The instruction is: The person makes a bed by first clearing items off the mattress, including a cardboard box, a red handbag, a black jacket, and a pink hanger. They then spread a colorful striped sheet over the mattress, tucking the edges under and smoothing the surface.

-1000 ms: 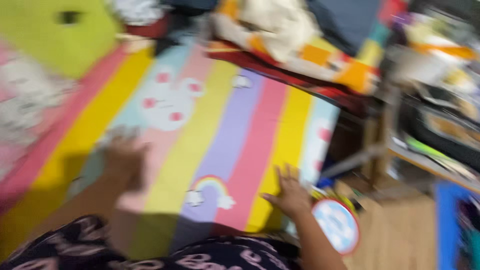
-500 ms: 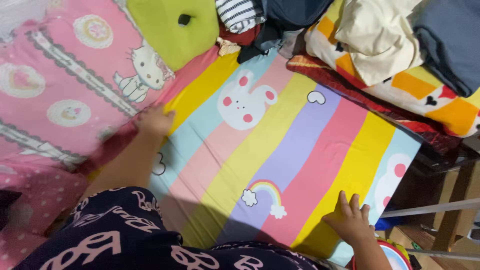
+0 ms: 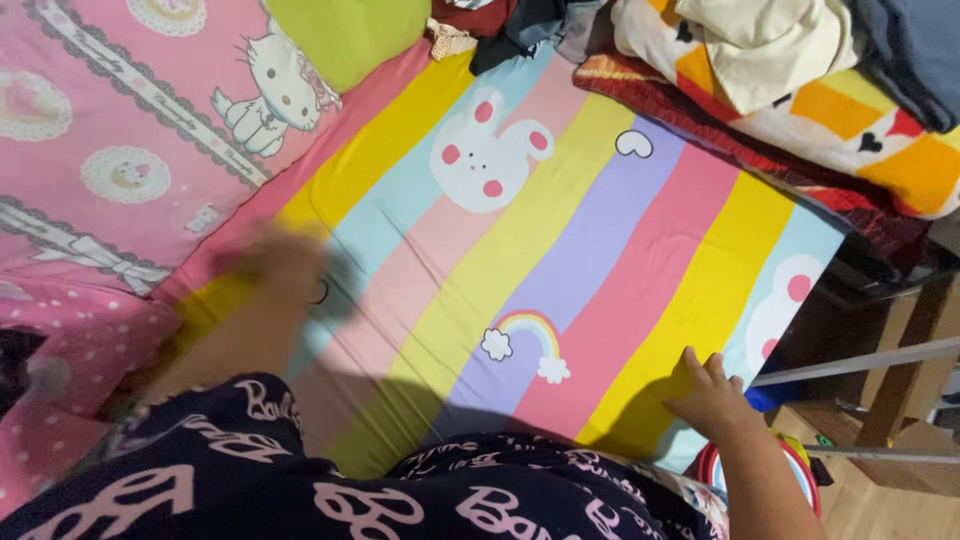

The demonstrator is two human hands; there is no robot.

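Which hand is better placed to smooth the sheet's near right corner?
Right, likely. The right hand lies flat on the striped sheet by that corner; the left hand is far across, beside the pink pillow.

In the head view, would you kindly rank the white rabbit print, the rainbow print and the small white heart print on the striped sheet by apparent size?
1. White rabbit print, clearly largest.
2. Rainbow print with its two clouds.
3. White heart print, smallest.
All lie flat on the striped sheet; the rainbow is nearer the camera, yet still looks smaller than the rabbit.

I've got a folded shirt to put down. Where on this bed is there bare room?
The striped sheet lies bare between the left hand and right hand. The clothes pile crowds the top right, and the pink cat pillow fills the left.
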